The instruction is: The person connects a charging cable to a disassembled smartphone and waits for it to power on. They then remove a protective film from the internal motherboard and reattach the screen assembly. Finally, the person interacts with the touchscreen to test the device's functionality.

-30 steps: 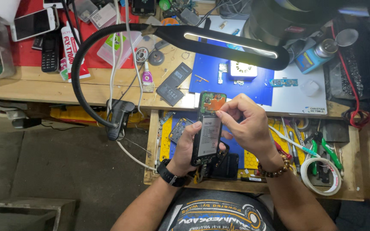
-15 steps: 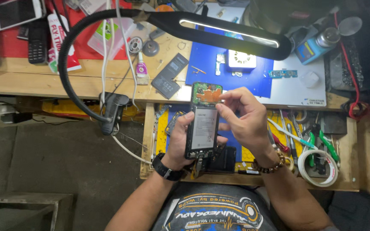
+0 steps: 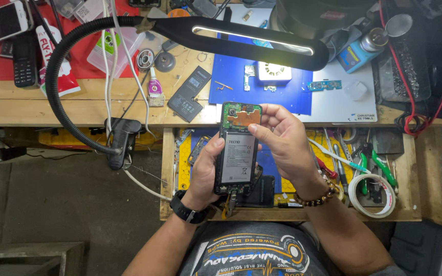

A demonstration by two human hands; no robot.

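An opened smartphone (image 3: 237, 149) with its back cover off shows a white-labelled battery and a green circuit board with copper foil at the top. My left hand (image 3: 204, 168), with a black watch at the wrist, grips the phone's lower left side from beneath. My right hand (image 3: 281, 139), wearing a bead bracelet, holds the phone's right edge, its thumb and fingertips resting on the upper board area. The phone is held above an open wooden drawer (image 3: 169, 168).
A black gooseneck lamp (image 3: 251, 37) arches over the wooden bench. On the bench lie a blue mat (image 3: 241, 82) with small boards, a loose battery (image 3: 190, 93), a glue tube and phones at far left (image 3: 2, 21). The drawer holds pliers, screwdrivers and a tape roll (image 3: 370, 194).
The view has drifted slightly, so the bench appears shifted. Both hands keep hold of the phone; my right fingers have shifted a little on its upper part.
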